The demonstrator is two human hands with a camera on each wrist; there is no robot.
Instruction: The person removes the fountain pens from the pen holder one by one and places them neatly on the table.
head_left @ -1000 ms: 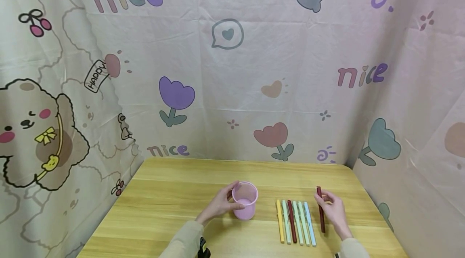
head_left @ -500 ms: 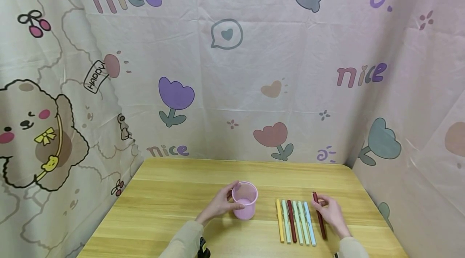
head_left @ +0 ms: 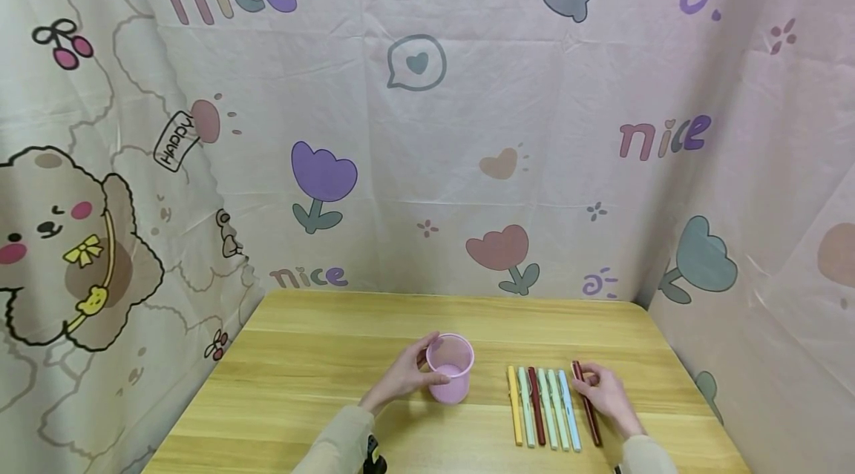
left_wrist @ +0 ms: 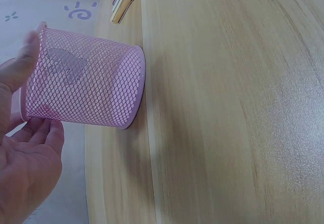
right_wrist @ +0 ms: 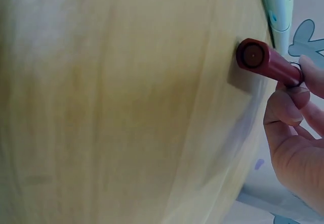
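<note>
A pink mesh pen cup [head_left: 456, 389] stands upright on the table, and my left hand [head_left: 403, 376] holds it by the upper rim, thumb in front and fingers behind. The left wrist view shows the cup's [left_wrist: 83, 80] mesh wall from the side. To the right, my right hand [head_left: 606, 391] pinches a dark red pen [head_left: 591, 418] near its far end. In the right wrist view the pen's [right_wrist: 268, 64] blunt near end faces the camera, close over the tabletop. This pen is just right of a light blue pen [head_left: 571, 418], roughly parallel to it.
Several pens lie side by side between cup and right hand: a yellow pen [head_left: 515, 415] at the left, pale green pens [head_left: 527, 415] and another dark red pen [head_left: 538, 415] among them. A printed curtain [head_left: 427, 125] encloses the wooden table [head_left: 320, 355] at the back and sides.
My right hand has lowered the dark red pen toward the table and shifted it slightly left, beside the row. My left hand and the cup stay where they were.
</note>
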